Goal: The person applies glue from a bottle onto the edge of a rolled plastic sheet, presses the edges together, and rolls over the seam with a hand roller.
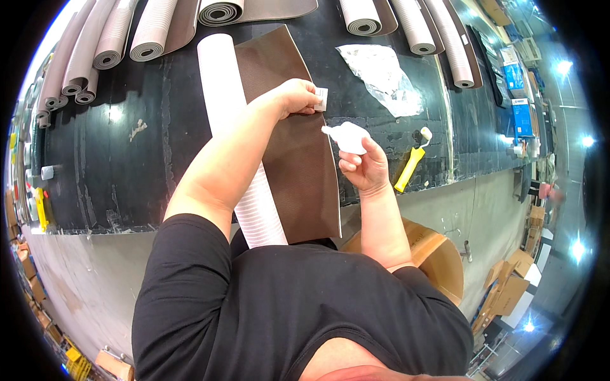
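A partly unrolled mat lies across the dark table (95,159) in front of me, its brown sheet (298,165) spread flat and its pale ribbed roll (219,70) to the left. My left hand (295,96) reaches over the sheet's right edge, its fingers pinching a small whitish label-like piece (322,100). In my right hand (370,168) is a white squeeze bottle (351,138), held just right of the sheet. The bottle's narrow nozzle points left, toward the sheet's edge, below the small piece.
A small roller with a yellow handle (409,169) lies to the right, with a crumpled clear plastic bag (381,76) beyond it. Several rolled mats (152,32) line the far side. An open cardboard box (438,257) stands below the table's front edge.
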A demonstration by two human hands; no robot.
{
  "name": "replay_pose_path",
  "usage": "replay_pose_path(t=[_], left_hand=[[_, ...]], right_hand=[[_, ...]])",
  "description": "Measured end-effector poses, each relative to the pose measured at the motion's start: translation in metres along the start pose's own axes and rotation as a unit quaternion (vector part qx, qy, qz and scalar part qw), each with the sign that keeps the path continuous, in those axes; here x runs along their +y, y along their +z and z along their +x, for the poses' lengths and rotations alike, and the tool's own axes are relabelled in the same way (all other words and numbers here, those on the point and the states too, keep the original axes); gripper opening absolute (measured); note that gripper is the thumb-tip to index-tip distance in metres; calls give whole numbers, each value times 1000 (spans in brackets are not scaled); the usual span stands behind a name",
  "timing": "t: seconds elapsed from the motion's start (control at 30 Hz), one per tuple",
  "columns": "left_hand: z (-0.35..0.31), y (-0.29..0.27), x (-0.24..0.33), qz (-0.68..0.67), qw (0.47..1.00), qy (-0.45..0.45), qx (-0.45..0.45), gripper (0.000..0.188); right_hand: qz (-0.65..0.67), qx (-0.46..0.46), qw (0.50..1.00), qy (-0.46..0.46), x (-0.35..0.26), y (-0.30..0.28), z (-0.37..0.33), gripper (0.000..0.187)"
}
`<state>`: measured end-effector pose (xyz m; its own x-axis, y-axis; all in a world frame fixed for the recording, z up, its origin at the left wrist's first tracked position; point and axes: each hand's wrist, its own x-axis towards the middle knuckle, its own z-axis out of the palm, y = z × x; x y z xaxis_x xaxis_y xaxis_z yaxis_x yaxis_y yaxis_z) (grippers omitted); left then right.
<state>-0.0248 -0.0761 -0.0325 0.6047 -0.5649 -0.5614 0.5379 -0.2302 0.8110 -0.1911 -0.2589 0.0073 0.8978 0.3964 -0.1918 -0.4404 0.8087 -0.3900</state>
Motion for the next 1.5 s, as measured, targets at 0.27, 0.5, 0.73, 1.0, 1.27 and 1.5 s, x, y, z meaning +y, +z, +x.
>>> replay_pose_path(t=[0.27,0.5,0.73,1.0,1.27,1.5], left_hand=[[-1,1,2,9,1000,3,6,16],[1,2,1,13,1000,7,15,13],[4,2,0,20,1000,3,21,11],[6,4,-1,50,998,8,35,11],[5,0,-1,16,1000,8,8,13],[-3,-4,6,-27,999,-20,-1,13]], right_hand=[[101,9,994,-40,27,27,16,33],[188,-57,981,-1,21,7,22,45],[170,-67,983,-27,21,7,24,44],[137,-63,988,-32,13,31,27,42],[-83,129,976,-154,44,-5,26,29],[-422,163,844,-288,49,-34,27,15]])
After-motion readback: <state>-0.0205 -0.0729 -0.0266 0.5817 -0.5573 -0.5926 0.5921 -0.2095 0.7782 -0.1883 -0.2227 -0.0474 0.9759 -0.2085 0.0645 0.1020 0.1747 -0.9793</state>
